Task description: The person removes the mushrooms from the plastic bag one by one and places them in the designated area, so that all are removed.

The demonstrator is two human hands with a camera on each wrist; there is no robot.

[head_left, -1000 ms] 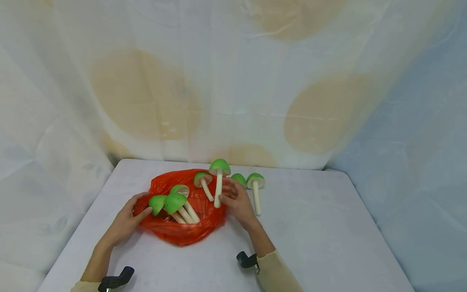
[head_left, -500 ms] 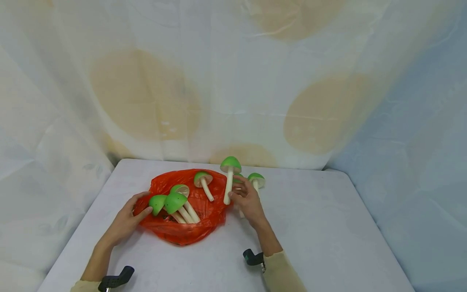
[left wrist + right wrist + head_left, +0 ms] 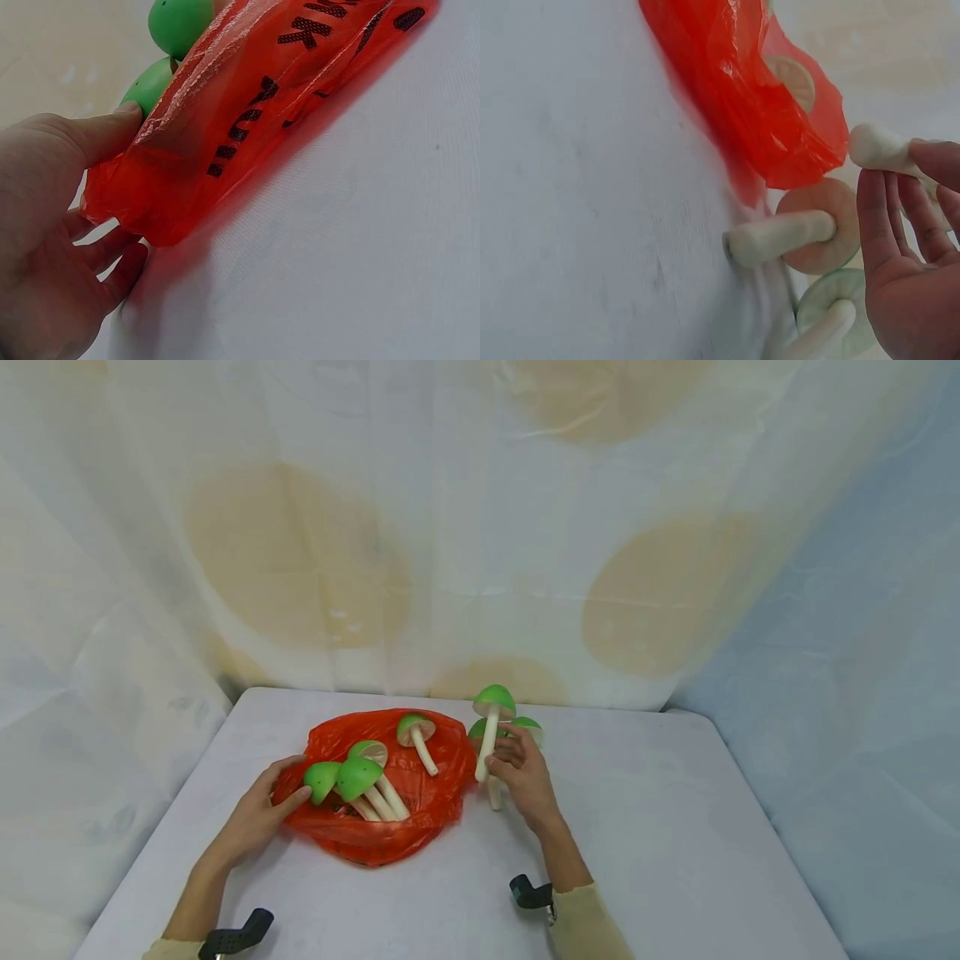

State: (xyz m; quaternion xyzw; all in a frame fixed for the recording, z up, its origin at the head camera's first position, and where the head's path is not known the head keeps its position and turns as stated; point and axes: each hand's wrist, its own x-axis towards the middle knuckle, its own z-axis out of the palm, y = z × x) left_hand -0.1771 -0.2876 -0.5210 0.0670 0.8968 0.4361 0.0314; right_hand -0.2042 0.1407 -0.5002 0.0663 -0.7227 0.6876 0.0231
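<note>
My left hand [image 3: 253, 817] holds the left rim of a red plastic bag [image 3: 405, 839], thumb on top beside a green cap and fingers behind the film. Several green-capped mushrooms [image 3: 360, 777] with pale stems lie in the open bag; one mushroom [image 3: 414, 725] is set apart at its back right. My right hand [image 3: 531, 785] pinches the stem of another green-capped mushroom [image 3: 495, 697] between thumb and fingers, cap up, just right of the bag. In the right wrist view the stem's end [image 3: 874, 146] pokes out of the fingers. Two mushrooms, one nearer [image 3: 780, 236], lie below that hand.
A white-covered table [image 3: 675, 843] carries everything, its back edge close behind the bag. Pale curtains with tan spots [image 3: 652, 593] stand behind and at both sides. Dark wrist cameras [image 3: 531, 893] sit at both cuffs.
My right hand has carried its mushroom rightward from over the bag's right side to in front of the mushrooms on the table. My left hand has stayed at the bag's rim.
</note>
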